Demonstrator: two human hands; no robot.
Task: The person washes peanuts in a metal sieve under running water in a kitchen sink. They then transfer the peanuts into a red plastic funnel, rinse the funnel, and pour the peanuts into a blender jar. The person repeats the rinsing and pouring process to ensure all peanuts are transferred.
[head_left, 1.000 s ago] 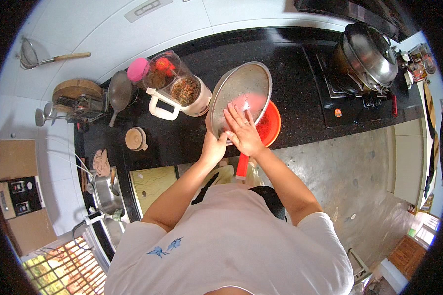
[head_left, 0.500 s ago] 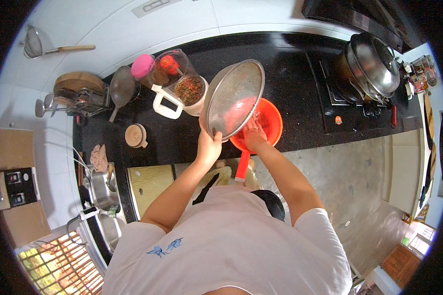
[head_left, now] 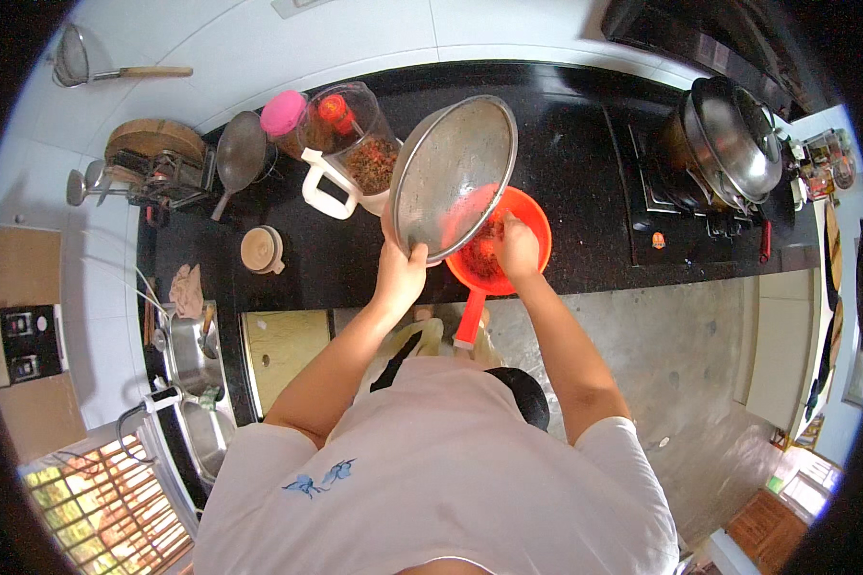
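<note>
My left hand grips the lower rim of a round metal strainer, which is tilted up on edge over the black counter. Behind and below it sits an orange plastic colander with a long handle pointing toward me. My right hand reaches into the colander and touches the reddish-brown bits inside; its fingertips are hidden among them.
A clear jug with a white handle and reddish contents stands left of the strainer, beside a pink-lidded jar. A small pan and a lidded cup lie further left. A steel pot sits on the stove at right. A sink is at lower left.
My right hand left the strainer's face and moved down into the orange colander. The strainer has tipped up and shifted left, uncovering the colander.
</note>
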